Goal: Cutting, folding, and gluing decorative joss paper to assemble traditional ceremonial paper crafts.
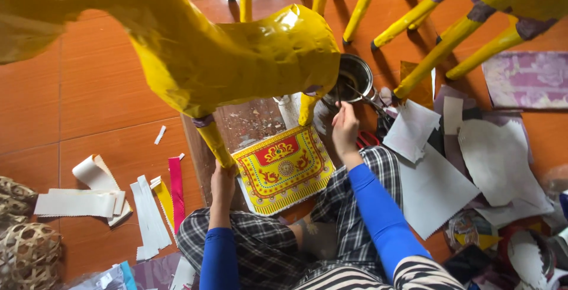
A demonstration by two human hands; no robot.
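Blue-sleeved arms reach over checked trousers: the left hand (222,179) is closed around a front leg of the yellow paper-covered animal figure (236,53), which stands over the ornate red-and-yellow printed sheet (284,169), while the right hand (345,129) pinches its fingers at the next leg, beside the metal tin (355,77); what it grips cannot be told. Judged by its glossy, wrinkled skin and thin stick legs, the figure is light, hollow and easily dented, so hold it low on a leg. White paper strips (148,213) lie on the orange tiles.
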